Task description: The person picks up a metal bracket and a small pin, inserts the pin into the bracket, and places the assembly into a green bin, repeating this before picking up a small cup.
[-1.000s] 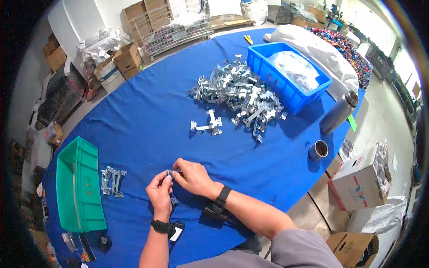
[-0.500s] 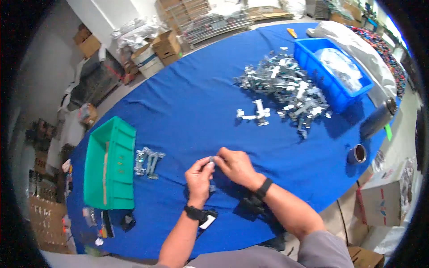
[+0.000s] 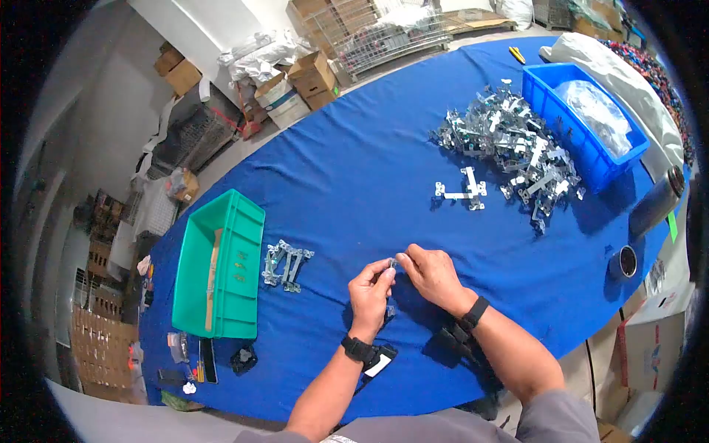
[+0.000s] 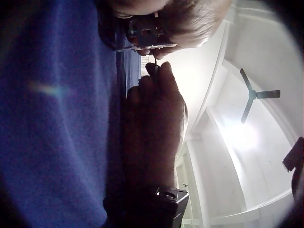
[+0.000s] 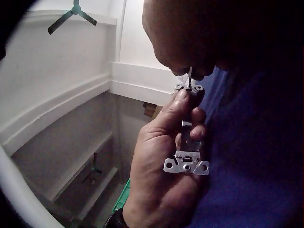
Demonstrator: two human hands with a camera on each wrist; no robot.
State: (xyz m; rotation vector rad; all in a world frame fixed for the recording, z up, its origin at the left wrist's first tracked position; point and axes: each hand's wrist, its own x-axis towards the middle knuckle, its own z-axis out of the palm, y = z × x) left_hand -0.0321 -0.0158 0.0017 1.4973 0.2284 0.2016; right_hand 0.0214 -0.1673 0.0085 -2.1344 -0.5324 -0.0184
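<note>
My left hand [image 3: 369,299] grips a silvery metal bracket [image 5: 186,165] with flat, holed tabs at both ends. In the right wrist view one end pokes out below the fingers, and the thumb lies by the other end. The bracket's middle is partly covered by the fingers. Over that far end, my right hand [image 3: 437,279] pinches a thin metal piece [image 5: 191,76] that meets the tab; the kind of piece I cannot tell. Both hands stay close together above the blue cloth. Several similar brackets [image 3: 289,267] lie in a group left of the hands.
A green bin [image 3: 247,292] stands at the left. Toward the back right lies a large pile of brackets [image 3: 509,140], with a few brackets [image 3: 465,194] apart, beside a blue bin [image 3: 572,127]. A steel flask [image 3: 656,205] and a cup [image 3: 624,263] are near the right edge.
The head view has turned left, so the table and hands appear farther right. Both hands keep their hold at the bracket's end, with little other change.
</note>
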